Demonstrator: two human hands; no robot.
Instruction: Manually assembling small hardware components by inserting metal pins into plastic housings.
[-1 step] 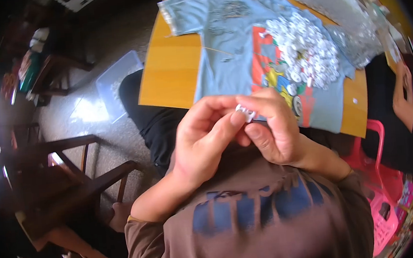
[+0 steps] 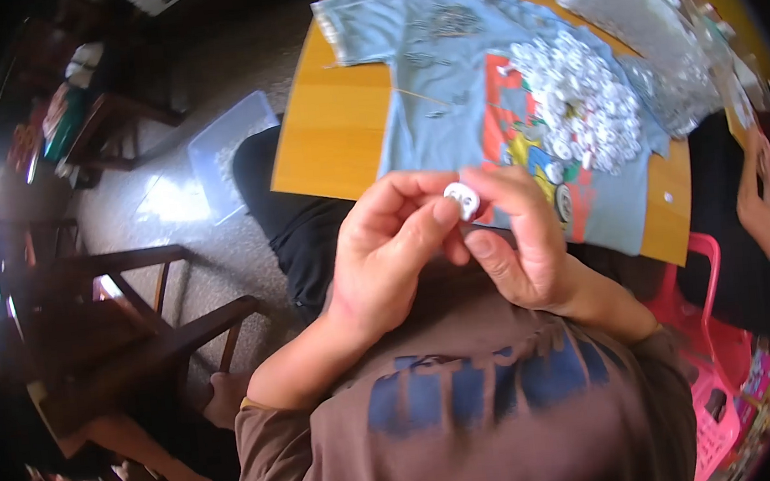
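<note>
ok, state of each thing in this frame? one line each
left hand: pinching the small white part
right hand: pinching the same part
small white part: held between both hands' fingertips
pile of white parts: heaped loose on the shirt
blue shirt: spread flat on the table
table: partly covered
plastic tub: on the floor

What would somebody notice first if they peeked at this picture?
First, the two hands in the middle: the left hand and right hand pinch one small white round piece between their fingertips. Just beyond, on the orange table, a light blue T-shirt lies spread out with a heap of similar white pieces on it. A pink plastic chair shows at lower right.
</note>
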